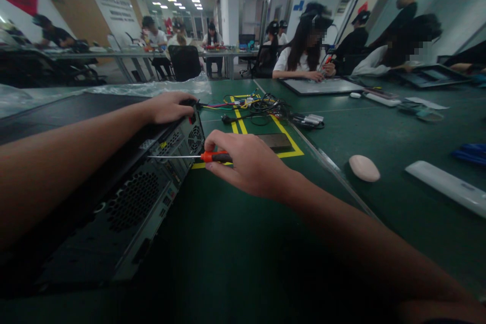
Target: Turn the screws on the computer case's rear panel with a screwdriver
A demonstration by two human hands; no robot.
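A black desktop computer case (56, 111) lies on its side at the left, its metal rear panel with round and honeycomb vents turned toward me. My left hand (169, 107) grips the far rear corner of the case from above, fingers partly hidden. Closed around the red-and-black handle of a screwdriver (174, 157) is my right hand (246, 164). The screwdriver's thin shaft points left across the rear panel, its tip near the panel's upper edge. I cannot tell whether the tip touches a screw.
Bundled cables (266, 106) and a dark flat block (274, 142) lie within yellow tape on the green table (235, 243). Clear plastic wrap (170, 87) sits behind the case. To the right are a pale rounded object (364, 168) and a white bar (448, 185). Several people work beyond.
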